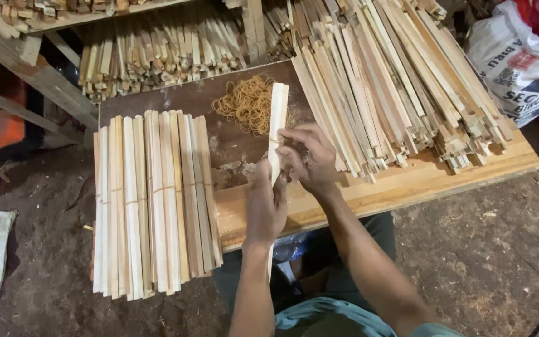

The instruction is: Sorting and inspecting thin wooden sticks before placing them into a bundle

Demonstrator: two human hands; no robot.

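**Wood sticks held in two hands**

Wood is all around in the head view. The left hand (264, 209) is closed around the low part of a small bunch of sticks (277, 118). The bunch points away from the person and lies over the brown board (188, 100). The right hand (307, 159) sits higher up on the same bunch. Its fingers (291, 138) pinch the sticks near the middle. I think a thin band may be there, but it is too small to tell.

A heap of rubber bands (247, 103) lies on the board, just beside the far end of the bunch. To the left, a row of tied stick bundles (154, 200) lies flat, and their near ends hang over the table edge. To the right is a big pile of loose sticks (394, 87). A white sack (516, 62) stands in the far right corner.

What could go wrong? The sticks are thin and smooth. If either hand loosens, the bunch could slide apart and fall. A band pulled too hard could snap. An elbow could also bump the tied bundles off the edge.
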